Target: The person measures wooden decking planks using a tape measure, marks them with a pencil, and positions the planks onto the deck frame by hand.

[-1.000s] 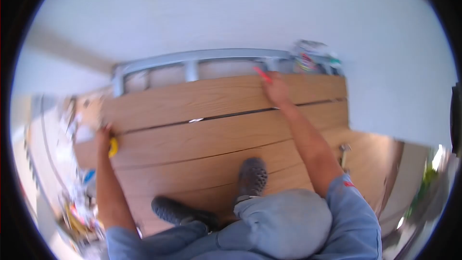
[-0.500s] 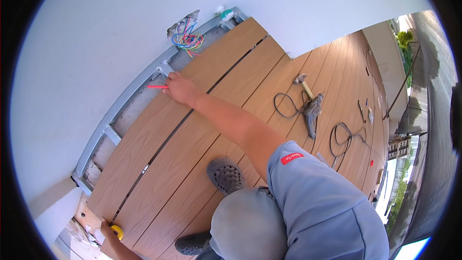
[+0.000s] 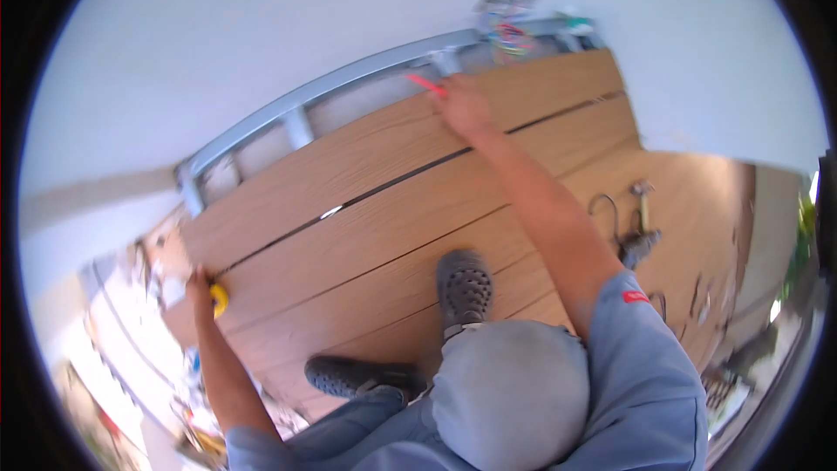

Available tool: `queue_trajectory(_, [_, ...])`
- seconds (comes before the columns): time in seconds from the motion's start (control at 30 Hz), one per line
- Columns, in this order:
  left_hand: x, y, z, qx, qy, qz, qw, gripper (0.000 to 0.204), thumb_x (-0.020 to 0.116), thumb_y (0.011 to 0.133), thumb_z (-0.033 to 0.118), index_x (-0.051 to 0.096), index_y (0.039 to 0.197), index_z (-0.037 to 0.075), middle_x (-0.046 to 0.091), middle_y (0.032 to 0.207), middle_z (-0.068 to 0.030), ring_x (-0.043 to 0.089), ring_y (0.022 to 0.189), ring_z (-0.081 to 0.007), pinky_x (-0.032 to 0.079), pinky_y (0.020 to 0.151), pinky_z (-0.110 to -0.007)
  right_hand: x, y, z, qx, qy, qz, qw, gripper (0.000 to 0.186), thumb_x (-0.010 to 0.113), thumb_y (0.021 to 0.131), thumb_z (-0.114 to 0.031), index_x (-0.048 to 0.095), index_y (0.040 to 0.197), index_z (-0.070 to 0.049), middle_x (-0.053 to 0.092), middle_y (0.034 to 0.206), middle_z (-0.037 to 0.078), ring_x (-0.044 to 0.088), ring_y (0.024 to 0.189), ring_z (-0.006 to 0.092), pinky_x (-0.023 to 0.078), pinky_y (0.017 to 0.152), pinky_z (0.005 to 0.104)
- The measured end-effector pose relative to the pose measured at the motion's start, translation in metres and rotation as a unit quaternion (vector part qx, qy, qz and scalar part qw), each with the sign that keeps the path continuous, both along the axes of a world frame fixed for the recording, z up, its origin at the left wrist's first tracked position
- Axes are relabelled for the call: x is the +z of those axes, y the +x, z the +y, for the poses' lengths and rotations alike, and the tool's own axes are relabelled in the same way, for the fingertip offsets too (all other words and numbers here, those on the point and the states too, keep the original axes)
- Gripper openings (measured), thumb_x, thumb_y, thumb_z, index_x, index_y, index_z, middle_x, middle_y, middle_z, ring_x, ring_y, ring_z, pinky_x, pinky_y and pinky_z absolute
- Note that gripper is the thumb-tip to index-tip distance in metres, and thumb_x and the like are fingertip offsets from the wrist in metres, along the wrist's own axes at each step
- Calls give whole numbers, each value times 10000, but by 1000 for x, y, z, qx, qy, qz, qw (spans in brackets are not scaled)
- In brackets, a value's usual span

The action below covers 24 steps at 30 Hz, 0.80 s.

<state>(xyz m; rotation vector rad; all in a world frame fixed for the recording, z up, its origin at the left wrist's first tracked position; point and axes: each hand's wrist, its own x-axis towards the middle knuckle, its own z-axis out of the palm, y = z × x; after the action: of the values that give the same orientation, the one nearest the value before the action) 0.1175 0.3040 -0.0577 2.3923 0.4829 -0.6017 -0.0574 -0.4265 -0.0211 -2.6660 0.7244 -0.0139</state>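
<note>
My right hand point(image 3: 462, 107) is closed around a red pencil point(image 3: 425, 84), which points out over the gap between board and wall. It rests near the far edge of the outermost wood-look deck board point(image 3: 384, 135). At the left end of the boards, my left hand point(image 3: 200, 288) grips a yellow tape measure point(image 3: 219, 299), mostly covered by the fingers. A dark slot point(image 3: 288, 237) runs between the two outermost boards, ending near the tape measure. Past the boards, a grey metal frame point(image 3: 323, 80) with short cross pieces follows the white wall.
Loose coloured wires point(image 3: 510, 39) hang from a wall hole near the frame's right end. A hammer point(image 3: 643, 205) and a corded power tool point(image 3: 641, 247) lie on the decking at right. My grey clogs point(image 3: 464, 286) stand on the boards. Clutter point(image 3: 187, 419) lies at lower left.
The view has swung left, so the scene sits further right and turned. My left arm shows more fully. Both hands keep their hold, the right still by the outer board's edge.
</note>
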Motion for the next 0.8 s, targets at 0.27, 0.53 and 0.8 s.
queue_trajectory(0.27, [50,-23,-68,-77,229,-175,954,399,677,891,392,681,1094,49,682,1123,-231,640,1059,-407,510,904,-478,2,-31,-11,96,-115,-82,985,416,562,993,-250,575,1330,-7,535,1407,210,499,1306,389,438,1076,444])
queue_trajectory(0.53, [192,-96,-65,-342,198,6,919,226,684,891,254,683,954,37,704,948,-179,666,922,-375,529,830,-450,36,-111,71,210,-88,-99,969,250,635,928,-105,664,1168,-41,630,1236,142,617,1096,346,524,902,425])
queue_trajectory(0.8, [173,-295,-20,-290,77,6,954,179,583,950,219,657,972,57,667,970,-176,653,935,-379,538,796,-478,23,-191,85,119,-49,1,992,109,652,898,-134,631,976,-62,650,922,143,628,872,365,496,744,477])
